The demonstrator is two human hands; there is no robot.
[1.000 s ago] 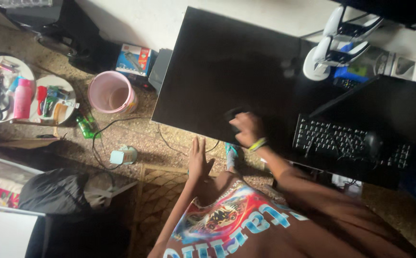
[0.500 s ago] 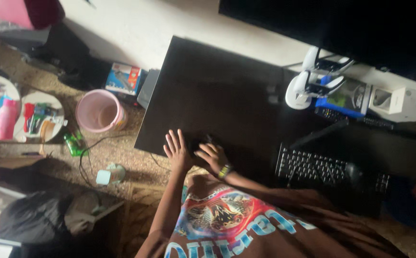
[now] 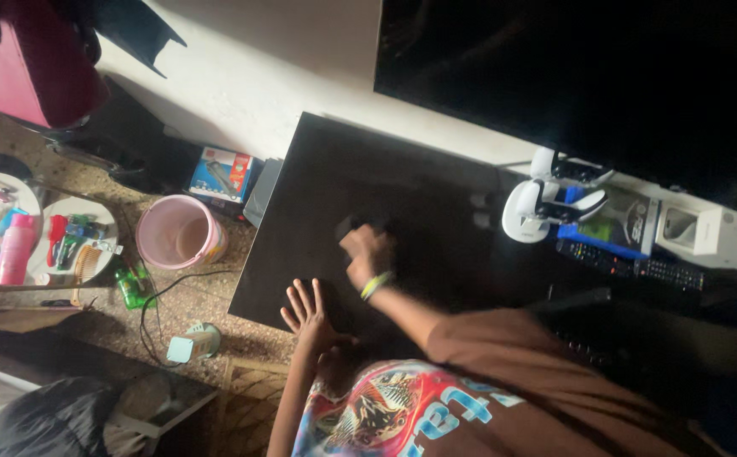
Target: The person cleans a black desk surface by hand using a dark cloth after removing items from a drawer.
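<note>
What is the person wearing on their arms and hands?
Both hands are bare, with no gloves or rings that I can make out. The right hand has a yellow-green band around its wrist, and a short brown sleeve covers the upper arm. The left hand and its forearm show nothing worn.

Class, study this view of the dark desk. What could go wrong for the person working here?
The right hand pushes a dark object, hard to identify, across the black desk; it might slide off the edge. The left hand rests flat at that edge. The pink bucket and cable lie below on the floor, a possible trip.
</note>
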